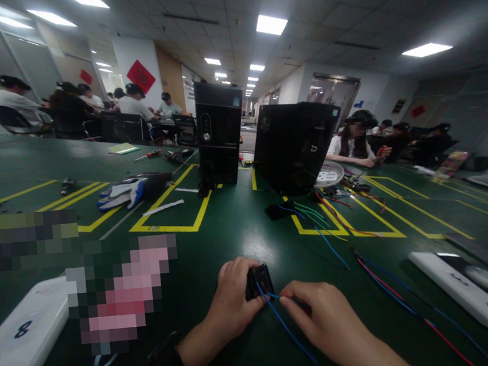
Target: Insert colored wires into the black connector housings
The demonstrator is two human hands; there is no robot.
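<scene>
My left hand (233, 306) is closed round a small black connector block (259, 281), held just above the green table (239, 223). My right hand (324, 318) pinches a blue wire (289, 330) right beside the block. The wire runs from the block back toward me across the table. A dark watch sits on my left wrist.
Two black computer cases (219, 134) (294, 144) stand upright ahead inside yellow floor-tape boxes. Loose red, blue and green wires (337, 220) lie to the right, with another black connector (277, 210). Work gloves (121, 195) lie left. White devices (462, 289) (22, 339) rest at both near corners. People sit at the far tables.
</scene>
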